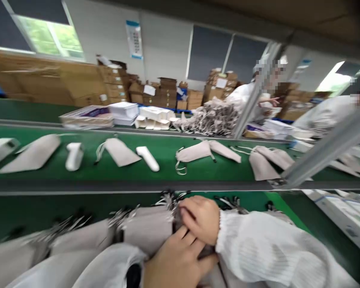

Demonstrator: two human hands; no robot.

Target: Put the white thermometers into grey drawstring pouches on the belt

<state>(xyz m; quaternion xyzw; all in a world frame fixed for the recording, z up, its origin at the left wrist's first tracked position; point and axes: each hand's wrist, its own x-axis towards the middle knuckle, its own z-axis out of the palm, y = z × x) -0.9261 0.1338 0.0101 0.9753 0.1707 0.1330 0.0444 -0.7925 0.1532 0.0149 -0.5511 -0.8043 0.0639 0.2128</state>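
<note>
My right hand is closed, its curled fingers at the corded top of a grey drawstring pouch. Just below it, my left hand grips the same pouch, with grey cloth showing between thumb and fingers. The fingers of both hands touch, and the fingertips are partly hidden. Beside my left hand lies a stack of grey pouches, black-tipped cords at its far end. Another pile of pouches continues to the left, blurred.
Beyond the hands, a green conveyor belt carries spaced pouches and white handheld devices. A metal post slants up at right. White boxes lie near right. Across the belt, a co-worker stands by a pouch heap.
</note>
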